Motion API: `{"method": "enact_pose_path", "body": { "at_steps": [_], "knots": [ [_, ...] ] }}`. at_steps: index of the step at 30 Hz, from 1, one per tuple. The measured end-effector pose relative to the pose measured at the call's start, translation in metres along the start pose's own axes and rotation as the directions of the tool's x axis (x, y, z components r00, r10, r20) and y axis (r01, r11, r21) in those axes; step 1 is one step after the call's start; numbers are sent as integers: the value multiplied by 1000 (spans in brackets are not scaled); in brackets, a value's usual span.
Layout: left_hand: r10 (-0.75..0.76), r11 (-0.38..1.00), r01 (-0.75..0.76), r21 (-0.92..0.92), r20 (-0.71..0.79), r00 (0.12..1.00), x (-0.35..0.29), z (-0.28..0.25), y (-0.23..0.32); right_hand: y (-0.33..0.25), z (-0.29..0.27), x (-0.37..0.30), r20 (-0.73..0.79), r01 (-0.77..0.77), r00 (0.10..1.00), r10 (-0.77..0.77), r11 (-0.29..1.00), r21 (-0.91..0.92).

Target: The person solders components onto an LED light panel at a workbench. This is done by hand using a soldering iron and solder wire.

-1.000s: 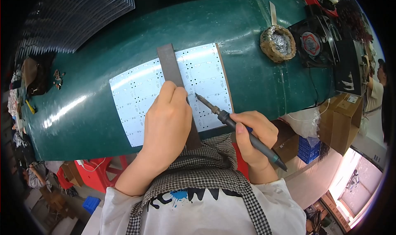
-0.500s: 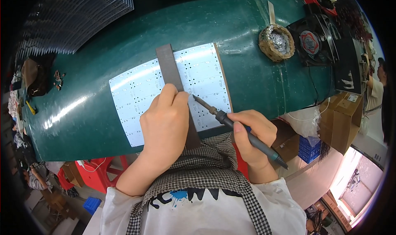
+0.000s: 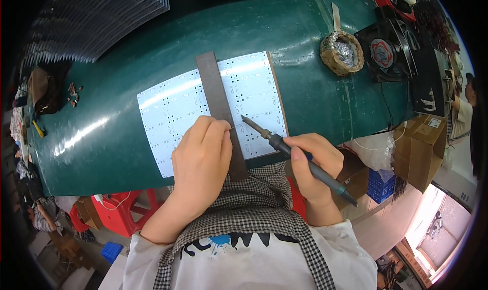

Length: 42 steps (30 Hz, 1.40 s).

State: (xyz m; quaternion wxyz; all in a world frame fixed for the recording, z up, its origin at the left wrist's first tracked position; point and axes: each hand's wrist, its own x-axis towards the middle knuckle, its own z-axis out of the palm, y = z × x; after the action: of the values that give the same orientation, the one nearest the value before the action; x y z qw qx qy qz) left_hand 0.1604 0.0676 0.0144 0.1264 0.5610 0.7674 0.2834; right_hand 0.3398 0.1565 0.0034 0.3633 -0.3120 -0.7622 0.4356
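In my right hand (image 3: 317, 163) is a soldering iron (image 3: 305, 167), gripped like a pen. Its tip is at or just above a white circuit board panel (image 3: 262, 94), right of the brown bar; contact cannot be told. The panel, printed with rows of small marks and black dots, lies near the table's front edge. A flat brown bar (image 3: 214, 86) crosses it from far to near. My left hand (image 3: 201, 160) rests over the panel and the bar, thumb and fingers pinched together. A thin sliver shows at those fingertips, too small to name.
On the green table (image 3: 310, 107) stand a round tub of silvery crumpled material (image 3: 343, 53) and a black fan (image 3: 384, 51) at right. Stacked panels (image 3: 101, 20) rise at the far left. A brown pouch (image 3: 43, 91) lies at left. Another person (image 3: 465, 107) is at far right.
My left hand has drawn slightly nearer to me, its fingers lower along the bar. The iron's tip has shifted slightly right. The whole view has moved a little.
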Motion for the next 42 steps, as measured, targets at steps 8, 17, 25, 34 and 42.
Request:
{"method": "enact_pose_path", "body": {
  "at_steps": [8, 17, 25, 34, 42],
  "knots": [
    [-5, 1000, 5, 3, -16, 1000, -10, 8, 9, -2, -10, -13, 11, -11, 1000, 11, 1000, -4],
    [-3, 999, 4, 48, -23, 1000, -8, 13, 9, -1, -6, -14, 24, -5, 1000, 5, 1000, -5],
    [-26, 997, 23, 72, 42, 999, -7, 13, 11, -3, -4, -15, 30, 5, 1000, -5, 1000, -15],
    [20, 994, -27, 102, 68, 997, 1, 5, 11, -9, -7, -25, 19, -37, 999, 37, 999, -5],
    [-10, 998, 17, -57, 114, 993, -22, 3, 11, -10, -20, -43, 13, -46, 999, 46, 999, -12]
  ]
}}
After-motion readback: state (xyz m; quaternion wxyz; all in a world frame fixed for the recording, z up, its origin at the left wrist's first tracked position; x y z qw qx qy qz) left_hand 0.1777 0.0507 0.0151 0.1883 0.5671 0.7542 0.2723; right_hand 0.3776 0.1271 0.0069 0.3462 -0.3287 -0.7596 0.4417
